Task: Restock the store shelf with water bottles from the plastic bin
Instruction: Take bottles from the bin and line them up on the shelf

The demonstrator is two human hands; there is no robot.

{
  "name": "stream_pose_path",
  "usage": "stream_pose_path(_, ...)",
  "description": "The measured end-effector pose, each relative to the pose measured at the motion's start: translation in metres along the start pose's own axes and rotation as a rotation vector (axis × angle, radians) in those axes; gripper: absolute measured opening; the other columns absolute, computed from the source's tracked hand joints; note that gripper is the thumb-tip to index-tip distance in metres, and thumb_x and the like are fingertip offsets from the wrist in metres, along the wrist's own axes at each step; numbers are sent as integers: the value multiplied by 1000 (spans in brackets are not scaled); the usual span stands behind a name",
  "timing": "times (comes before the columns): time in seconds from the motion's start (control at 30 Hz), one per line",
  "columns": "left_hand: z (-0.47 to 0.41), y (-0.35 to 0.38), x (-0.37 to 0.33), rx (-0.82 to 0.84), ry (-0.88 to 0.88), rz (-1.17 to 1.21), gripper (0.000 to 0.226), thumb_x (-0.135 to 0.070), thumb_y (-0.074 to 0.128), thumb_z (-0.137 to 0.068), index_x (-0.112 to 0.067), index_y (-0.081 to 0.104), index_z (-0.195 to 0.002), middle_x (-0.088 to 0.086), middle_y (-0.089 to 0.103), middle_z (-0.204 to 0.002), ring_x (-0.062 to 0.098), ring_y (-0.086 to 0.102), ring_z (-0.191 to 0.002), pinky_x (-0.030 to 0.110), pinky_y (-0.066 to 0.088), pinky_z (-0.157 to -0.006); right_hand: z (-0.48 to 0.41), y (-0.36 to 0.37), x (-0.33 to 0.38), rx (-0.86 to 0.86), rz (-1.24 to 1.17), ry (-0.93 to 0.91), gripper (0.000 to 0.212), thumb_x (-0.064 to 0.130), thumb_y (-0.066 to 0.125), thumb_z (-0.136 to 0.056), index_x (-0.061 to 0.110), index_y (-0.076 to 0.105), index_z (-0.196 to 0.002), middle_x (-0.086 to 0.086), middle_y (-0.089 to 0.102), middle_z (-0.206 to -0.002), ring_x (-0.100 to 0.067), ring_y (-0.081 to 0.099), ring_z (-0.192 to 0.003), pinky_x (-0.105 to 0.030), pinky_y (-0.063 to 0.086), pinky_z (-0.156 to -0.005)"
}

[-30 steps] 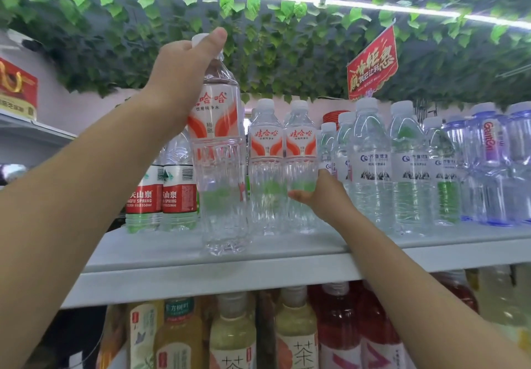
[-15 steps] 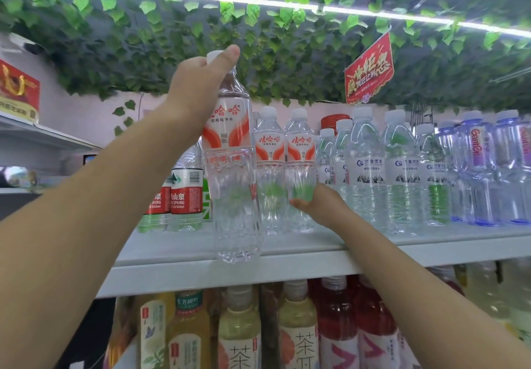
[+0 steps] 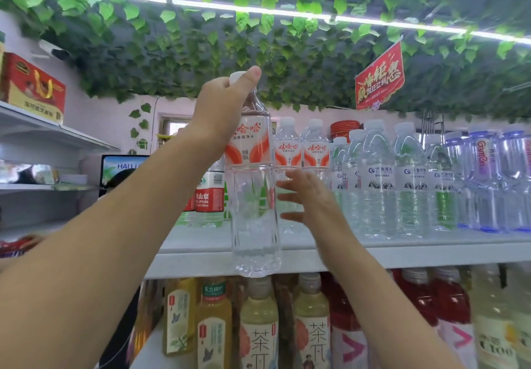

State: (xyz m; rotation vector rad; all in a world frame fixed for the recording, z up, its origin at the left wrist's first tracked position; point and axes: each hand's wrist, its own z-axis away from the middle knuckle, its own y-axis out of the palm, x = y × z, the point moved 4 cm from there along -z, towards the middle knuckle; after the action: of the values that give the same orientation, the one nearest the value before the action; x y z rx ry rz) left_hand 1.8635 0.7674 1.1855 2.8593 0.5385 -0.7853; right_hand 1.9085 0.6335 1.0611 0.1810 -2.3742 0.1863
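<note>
1. Firstly, water bottle (image 3: 254,196): clear, ribbed plastic, tall and cylindrical with a tapered shoulder, a white screw cap and a glossy orange-and-white label band. It is held upright, and its base shows in front of the shelf's front edge.
2. Left hand (image 3: 221,104): fingers are curled round the bottle's neck, with one digit lying against the cap.
3. Right hand (image 3: 304,196): fingers are spread and fairly straight, motion-blurred, just beside the bottle's lower right side. I cannot tell whether they touch it.
4. Shelf (image 3: 402,253): a flat white board with a smooth, squared front lip.
5. Matching bottles (image 3: 301,155): two with the same orange label stand upright on the shelf behind the right hand.
6. Blue-logo bottles (image 3: 379,178): clear, ridged, white-capped, ranked to the right.
7. Tinted bottles (image 3: 485,184): bluish plastic, at the far right.
8. Red-banded bottles (image 3: 208,196): partly hidden behind the left forearm.
9. Tea bottles (image 3: 258,325): pale yellow liquid and paper-look labels, on the tier below.
10. Leaf garland (image 3: 230,38): green artificial foliage overhead.
</note>
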Motion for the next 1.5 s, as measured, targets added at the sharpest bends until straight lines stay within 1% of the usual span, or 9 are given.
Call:
stream_pose_path(0.13, 4, -3, 1, -12, -24, -6, 35, -46, 54, -88, -18, 50, -67, 0, 51, -67, 24, 53, -72, 37, 45, -72, 26, 35, 3, 79, 91, -31, 69, 77, 51, -68, 32, 45, -121, 16, 56, -112, -3, 56, -104, -24, 46, -90)
stream_pose_path(0.27, 11, -2, 1, -3, -54, -27, 35, -48, 53, -87, -17, 51, -71, -1, 49, -65, 24, 51, -72, 38, 43, -71, 28, 43, 5, 11, 101, -59, 58, 59, 64, -65, 28, 52, -113, 18, 62, -99, 8, 59, -87, -11, 47, -77)
stream_pose_path(0.33, 14, -4, 1, -8, -67, -52, 39, -52, 48, -89, -17, 51, -73, 0, 50, -68, 23, 52, -74, 39, 45, -72, 27, 43, 5, -15, 47, -58, 41, 46, 70, -71, 26, 57, -104, 15, 65, -89, 8, 61, -78, -15, 51, -76)
stream_pose_path(0.53, 26, -12, 5, 65, -42, -230, 55, -53, 22, -96, -13, 59, -106, 11, 65, -104, 25, 63, -96, 40, 47, -88, 23, 39, 1, -10, -24, -17, 34, 39, 72, -75, 24, 60, -104, 12, 69, -91, 5, 64, -79, -6, 46, -65)
stream_pose_path(0.77, 67, -48, 55, 170, -54, -432, 27, -44, 33, -96, -22, 48, -94, -5, 63, -88, 9, 61, -83, 34, 47, -81, -2, 26, 8, -73, -152, 61, 42, 35, 69, -78, 15, 59, -113, 10, 65, -95, 2, 58, -85, -13, 35, -67)
stream_pose_path(1.03, 111, -57, 126, 386, -65, -1062, 37, -44, 33, -96, -17, 55, -106, 0, 58, -107, 17, 53, -97, 35, 44, -84, -36, 24, -5, -164, 47, 28, 49, 35, 75, -75, 15, 56, -115, 3, 65, -108, -14, 59, -101, -30, 43, -91)
stream_pose_path(1.23, 120, -51, 141, 333, 83, -1322, 48, -46, 15, -96, -22, 55, -107, -4, 57, -104, 17, 51, -96, 31, 32, -77, -48, 35, -26, -144, 98, 84, 54, 42, 73, -74, 15, 57, -118, 1, 65, -114, -17, 58, -107, -36, 42, -95)
stream_pose_path(1.37, 123, -51, 143, 288, 143, -1340, 73, -55, -6, -81, -24, 55, -105, -7, 58, -102, 15, 52, -93, 29, 32, -74, -46, 34, -27, -80, 161, 75, 44, 40, 71, -77, 18, 57, -113, 5, 65, -104, -13, 59, -98, -28, 42, -84)
stream_pose_path(1.5, 126, -50, 142, 258, 157, -1337, 75, -54, -6, -81, -22, 56, -106, -5, 59, -102, 16, 53, -92, 29, 35, -74, -35, 23, -35, -15, 248, 113, 26, 38, 69, -80, 15, 57, -80, -1, 53, -74, -12, 48, -70, -20, 36, -62)
